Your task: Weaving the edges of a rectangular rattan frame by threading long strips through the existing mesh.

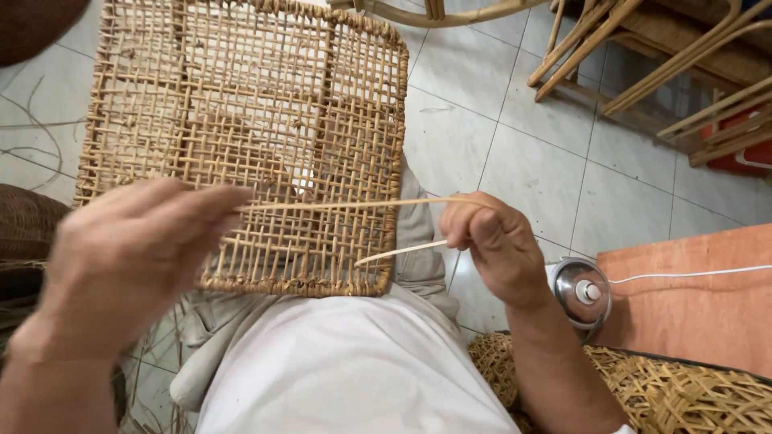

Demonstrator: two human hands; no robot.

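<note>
since the cane strip (338,206) is thin, light and bendy, it probably kinks easily, so grip near the ends. left hand (133,257) pinches one end, right hand (494,241) the other, across the woven panel (241,120) on the lap.

You are in a cane-weaving workshop, set up on a pale tiled floor (515,153). A half-woven cane panel (249,137) rests across your lap. Bare rattan chair frames (643,56) stand stacked at the upper right. Loose cane strands (32,128) trail over the tiles at left. A woven mat (683,394) lies at lower right, beside a wooden board (691,297) and a small metal pot (581,291).
</note>
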